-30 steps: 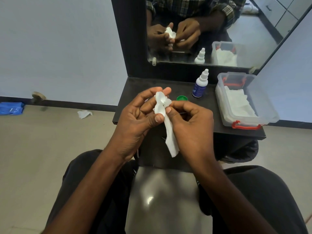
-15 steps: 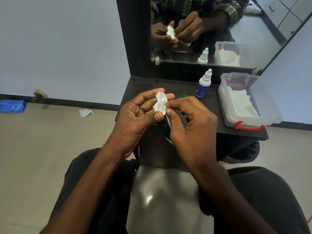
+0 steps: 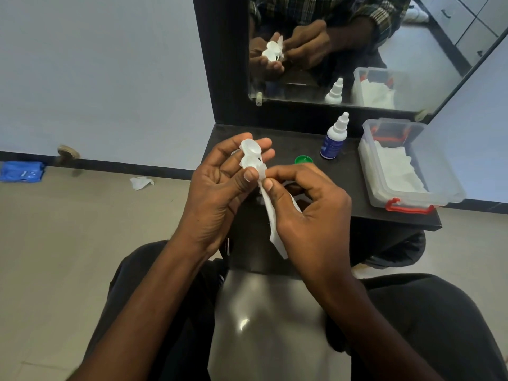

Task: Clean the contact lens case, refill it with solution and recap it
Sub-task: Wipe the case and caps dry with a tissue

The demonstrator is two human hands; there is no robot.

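Head view: left hand [image 3: 220, 185] cradling white contact lens case [image 3: 250, 156], thumb pressed on its near well. Right hand [image 3: 308, 207] pinching twisted tissue [image 3: 270, 213] against that well. Probably still the wiping step. Next: drop tissue, reach far right for solution bottle [image 3: 334, 138] beside green cap [image 3: 303, 160].

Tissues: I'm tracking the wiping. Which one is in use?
The tissue pinched by the right hand against the lens case; others lie in the box.
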